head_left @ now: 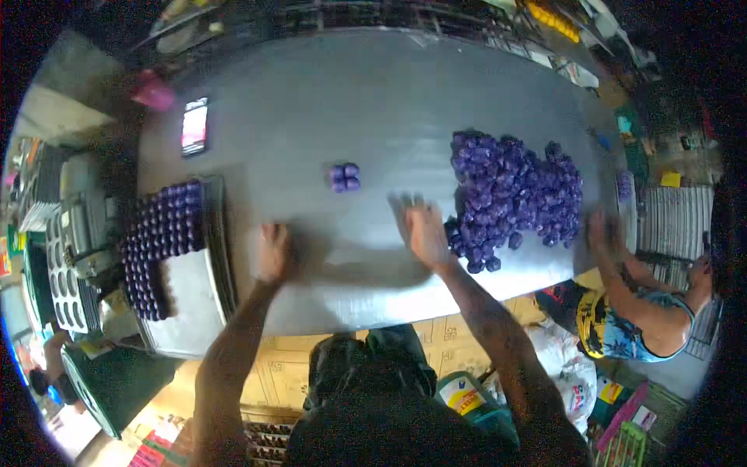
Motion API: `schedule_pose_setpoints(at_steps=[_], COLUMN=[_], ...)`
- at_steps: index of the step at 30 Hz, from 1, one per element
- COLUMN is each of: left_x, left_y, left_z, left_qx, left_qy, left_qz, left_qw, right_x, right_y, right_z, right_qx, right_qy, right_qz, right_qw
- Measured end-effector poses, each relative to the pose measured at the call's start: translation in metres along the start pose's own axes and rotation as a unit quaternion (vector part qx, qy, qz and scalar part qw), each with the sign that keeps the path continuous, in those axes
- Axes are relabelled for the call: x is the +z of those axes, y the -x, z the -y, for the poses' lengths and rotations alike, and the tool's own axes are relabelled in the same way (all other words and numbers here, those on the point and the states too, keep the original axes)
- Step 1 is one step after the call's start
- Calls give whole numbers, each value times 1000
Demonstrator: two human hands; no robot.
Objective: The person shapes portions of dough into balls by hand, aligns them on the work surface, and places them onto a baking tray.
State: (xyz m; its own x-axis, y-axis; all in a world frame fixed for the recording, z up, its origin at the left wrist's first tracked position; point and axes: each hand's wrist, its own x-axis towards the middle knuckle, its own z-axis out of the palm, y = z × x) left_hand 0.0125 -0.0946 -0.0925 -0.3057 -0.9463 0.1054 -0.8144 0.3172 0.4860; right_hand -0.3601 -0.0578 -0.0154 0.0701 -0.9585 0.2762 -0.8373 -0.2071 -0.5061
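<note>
My left hand [276, 251] hovers over or rests on the left part of the grey table [311, 101]; its fingers look bent, but blur hides whether they hold anything. My right hand [424, 232] is near the table's middle, just left of a large heap of purple dough lumps [513, 187]. Motion smears its fingers too. Between and beyond both hands sits a small cluster of smooth purple balls [345, 177], touching one another. To the left, rows of similar purple balls [159, 226] cover part of a light tray [191, 292].
A phone [194, 126] with a lit screen lies at the table's far left. On the right, another person [642, 319] has a hand near the heap, beside stacked trays [675, 222]. A green bin [117, 381] stands lower left; metal moulded trays [66, 272] are behind it.
</note>
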Motion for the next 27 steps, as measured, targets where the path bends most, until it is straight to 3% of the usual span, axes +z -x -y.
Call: schedule_pose_setpoints(at_steps=[1, 4, 7, 9, 10, 11, 13, 15, 16, 18, 20, 23, 25, 27], left_x=[-4, -16, 42, 49, 31, 42, 45, 1, 16, 93, 93, 37, 39, 49], left_y=[-16, -106, -43, -9, -29, -38, -89, -155, -149, -62, -36, -130, -173, -175], left_z=[-2, -24, -2, 15, 17, 55, 64, 8, 5, 59, 73, 49, 41, 35], left_qx=[-80, -119, -120, -163, -265, -137, -1, -160, -202, -165, -146, -110, -110, -18], left_qy=[-62, -65, 45, 117, 139, -15, -173, -188, -133, 47, 87, -72, -75, 8], left_qz=[14, 8, -5, 100, 227, 58, -111, 5, 1, -60, -16, 9, 0, -80], left_qw=[995, 991, 992, 975, 927, 989, 979, 969, 970, 983, 985, 991, 991, 997], right_x=[1, 32, 33, 25, 23, 24, 31, 39, 40, 44, 37, 45, 56, 48], right_y=[-6, -58, -48, -59, -61, -67, -121, -135, -116, -126, -143, -143, -181, -166], right_z=[-7, -30, -24, -41, -58, -61, -60, -61, -57, -58, -74, -85, -61, -53], right_qx=[29, 2, 49, 12, -33, -49, -71, -69, -78, -125, -132, -120, -159, -155], right_qy=[14, 9, -37, -29, -15, -12, -24, -47, -53, -59, -35, 9, -38, -12], right_qz=[-10, -39, 119, 118, 92, 86, 54, 38, 133, 295, 286, 292, 39, 52], right_qw=[999, 999, 991, 993, 995, 995, 996, 996, 987, 946, 948, 949, 986, 986])
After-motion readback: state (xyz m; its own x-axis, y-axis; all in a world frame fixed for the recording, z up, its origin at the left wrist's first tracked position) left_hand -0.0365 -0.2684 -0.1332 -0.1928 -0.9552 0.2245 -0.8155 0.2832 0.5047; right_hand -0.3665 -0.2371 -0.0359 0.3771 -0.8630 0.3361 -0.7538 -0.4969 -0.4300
